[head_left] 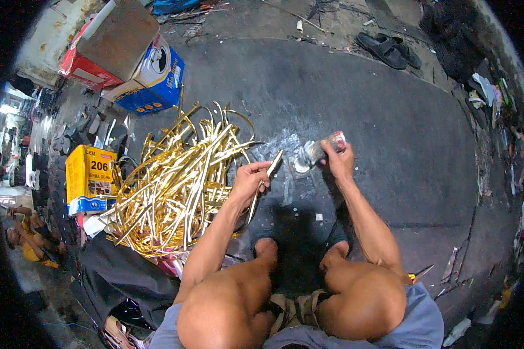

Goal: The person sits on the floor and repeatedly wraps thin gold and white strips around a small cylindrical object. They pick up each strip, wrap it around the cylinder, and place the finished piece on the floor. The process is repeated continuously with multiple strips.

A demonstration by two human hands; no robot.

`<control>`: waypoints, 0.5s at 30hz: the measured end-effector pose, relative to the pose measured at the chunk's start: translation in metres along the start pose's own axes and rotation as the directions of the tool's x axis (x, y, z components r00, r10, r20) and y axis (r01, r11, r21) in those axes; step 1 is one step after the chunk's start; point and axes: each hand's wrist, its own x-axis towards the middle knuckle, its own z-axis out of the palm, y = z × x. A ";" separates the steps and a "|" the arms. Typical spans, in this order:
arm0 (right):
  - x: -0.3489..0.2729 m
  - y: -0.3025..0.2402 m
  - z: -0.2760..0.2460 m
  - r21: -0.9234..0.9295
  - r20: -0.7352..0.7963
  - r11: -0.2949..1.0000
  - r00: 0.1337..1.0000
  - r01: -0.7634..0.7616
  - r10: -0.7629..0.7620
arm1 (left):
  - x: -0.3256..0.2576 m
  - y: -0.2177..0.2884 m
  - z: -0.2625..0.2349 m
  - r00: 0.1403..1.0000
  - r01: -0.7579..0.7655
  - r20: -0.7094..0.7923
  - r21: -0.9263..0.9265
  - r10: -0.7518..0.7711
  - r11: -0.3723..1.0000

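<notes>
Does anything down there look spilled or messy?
Yes: whitish smears mark the dark floor covering near the left hand and right hand, resembling spilled residue, though I can't tell what it is. The gold strips also lie in a tangled heap.

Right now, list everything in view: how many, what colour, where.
Gold strips: uncounted heap, shiny gold, left of centre
Held strip: one, gold, in left hand
Held object: one, blurred, grey-white-red, in right hand
Square container: one, yellow and blue, left
Carton: at least one, red and blue, upper left
Slide sandals: two, black, upper right
Pointed tool: one, red-yellow handle, lower right
Cloth: one, black, lower left
Scraps: many, mixed, right edge
Other person: one, yellow clothing, far left
Left hand, right hand: two, bare, centre
Legs: two, bare, lower centre
</notes>
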 end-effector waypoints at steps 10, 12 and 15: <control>-0.064 -0.089 0.015 -0.005 0.173 0.947 0.933 0.322 -0.316 | -0.002 -0.009 0.014 0.949 0.195 0.300 -0.323 -0.096 0.926; -0.064 -0.088 0.008 -0.028 0.139 0.929 0.922 0.369 -0.362 | -0.004 -0.014 0.011 0.920 0.246 0.379 -0.367 -0.098 0.897; -0.050 -0.073 -0.007 -0.175 0.099 0.908 0.924 0.382 -0.370 | -0.016 -0.012 0.005 0.866 0.306 0.498 -0.452 -0.048 0.838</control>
